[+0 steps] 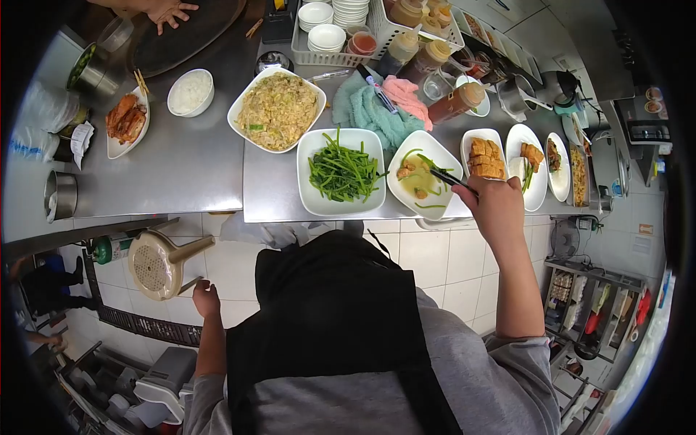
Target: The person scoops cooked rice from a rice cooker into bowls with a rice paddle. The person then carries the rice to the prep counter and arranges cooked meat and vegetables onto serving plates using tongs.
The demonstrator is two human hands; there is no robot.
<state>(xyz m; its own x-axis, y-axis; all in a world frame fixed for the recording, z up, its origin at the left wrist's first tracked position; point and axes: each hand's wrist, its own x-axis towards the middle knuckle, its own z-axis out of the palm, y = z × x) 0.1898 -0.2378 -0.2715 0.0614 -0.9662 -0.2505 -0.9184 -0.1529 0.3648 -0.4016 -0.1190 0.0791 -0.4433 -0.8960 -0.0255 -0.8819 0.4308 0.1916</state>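
My right hand (pixel 495 205) is closed around slim black tongs (pixel 454 181). Their tips reach into a white bowl (pixel 397 197) of pale broth with green stems and small brownish pieces. Left of that bowl, a square white bowl (pixel 307 199) holds cut green vegetables (pixel 341 172). Golden fried blocks (pixel 486 157) fill the dish just beyond my right hand. My left hand (pixel 206 297) hangs low at my side, fingers loosely curled, with nothing visible in it. It appears close to a leg of a beige plastic stool (pixel 156 264); whether they touch, I cannot tell.
Fried rice (pixel 278 111), white rice (pixel 191 92) and a dish of reddish food (pixel 125 119) stand leftward on the steel counter (pixel 196 170). Behind are a teal cloth (pixel 366 109), sauce bottles (pixel 455 103) and a basket (pixel 312 54). Another person's hand (pixel 170 12) rests by a dark round board (pixel 192 40).
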